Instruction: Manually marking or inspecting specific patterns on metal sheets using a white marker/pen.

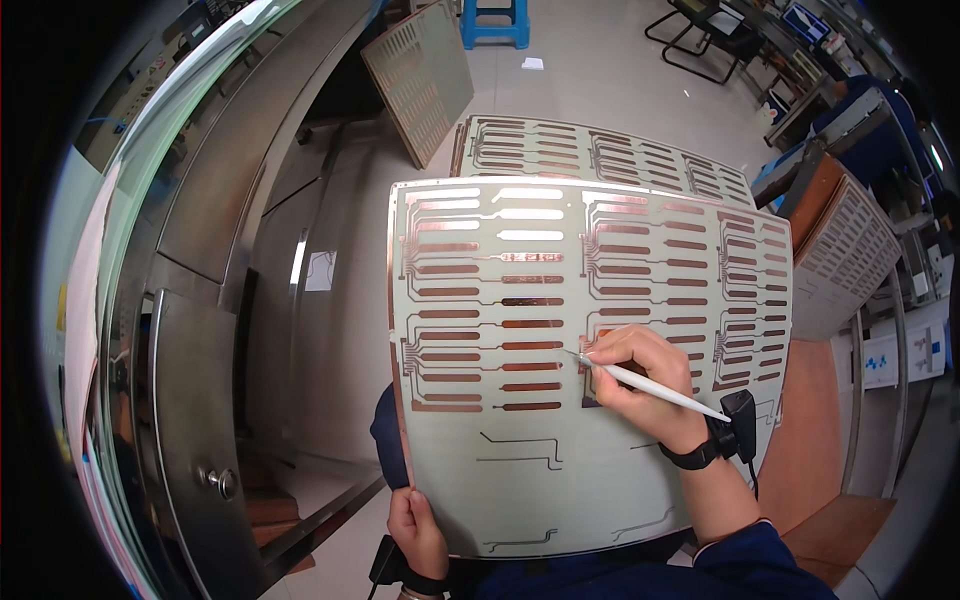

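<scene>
A large pale-green circuit board panel with rows of copper strips leans in front of me, tilted. With my left hand I grip its lower left edge, thumb on the front face and the fingers mostly hidden behind. My right hand rests over the middle of the panel, closed like a writing grip on a slim white-handled craft knife. The knife's thin metal tip points left, close to the right end of a copper strip. Whether the tip touches the copper I cannot tell. Both wrists carry black straps with small black devices.
Behind the panel stand more circuit boards, and another board leans farther back. Further boards lean at the right beside a brown board. A metal cabinet borders the left. A blue stool and a chair stand beyond.
</scene>
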Action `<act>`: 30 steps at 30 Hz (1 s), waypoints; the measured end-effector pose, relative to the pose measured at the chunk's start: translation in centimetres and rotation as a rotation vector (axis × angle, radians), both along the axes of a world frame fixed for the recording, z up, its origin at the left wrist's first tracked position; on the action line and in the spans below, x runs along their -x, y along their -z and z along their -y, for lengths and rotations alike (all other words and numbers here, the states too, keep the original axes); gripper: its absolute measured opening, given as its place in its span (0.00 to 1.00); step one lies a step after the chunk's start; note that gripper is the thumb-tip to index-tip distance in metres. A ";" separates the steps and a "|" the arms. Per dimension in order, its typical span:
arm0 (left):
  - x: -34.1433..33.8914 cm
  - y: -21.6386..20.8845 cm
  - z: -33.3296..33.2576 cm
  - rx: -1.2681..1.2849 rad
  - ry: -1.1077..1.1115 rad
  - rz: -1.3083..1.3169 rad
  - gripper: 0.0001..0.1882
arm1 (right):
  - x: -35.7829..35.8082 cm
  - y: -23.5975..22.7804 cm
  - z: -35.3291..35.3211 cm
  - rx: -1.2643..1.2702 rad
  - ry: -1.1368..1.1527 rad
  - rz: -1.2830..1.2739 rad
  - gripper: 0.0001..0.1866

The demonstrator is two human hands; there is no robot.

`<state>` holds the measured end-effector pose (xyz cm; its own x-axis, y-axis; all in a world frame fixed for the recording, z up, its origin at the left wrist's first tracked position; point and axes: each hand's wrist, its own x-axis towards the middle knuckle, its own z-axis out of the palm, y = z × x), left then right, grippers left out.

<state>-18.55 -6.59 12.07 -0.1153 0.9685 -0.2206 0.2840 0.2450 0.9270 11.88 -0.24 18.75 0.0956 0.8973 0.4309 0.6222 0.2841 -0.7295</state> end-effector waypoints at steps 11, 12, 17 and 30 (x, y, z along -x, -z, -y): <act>-0.1 -0.6 0.1 0.008 -0.014 0.009 0.14 | 0.0 0.3 -0.1 -0.022 -0.012 0.014 0.10; -0.2 -0.7 0.0 0.009 -0.016 0.008 0.14 | 0.0 0.4 -0.1 -0.022 0.001 0.010 0.10; -0.1 -0.2 0.1 -0.018 -0.014 0.034 0.14 | -0.1 0.0 0.1 0.006 -0.018 -0.022 0.10; -0.1 -0.3 0.2 -0.004 -0.025 0.037 0.15 | 0.1 0.1 -0.1 0.024 0.002 -0.021 0.08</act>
<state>-18.47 -6.82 12.36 -0.1311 0.9663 -0.2215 0.2430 0.2479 0.9378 11.78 -0.18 18.61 0.1057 0.9074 0.4068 0.6075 0.2650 -0.7488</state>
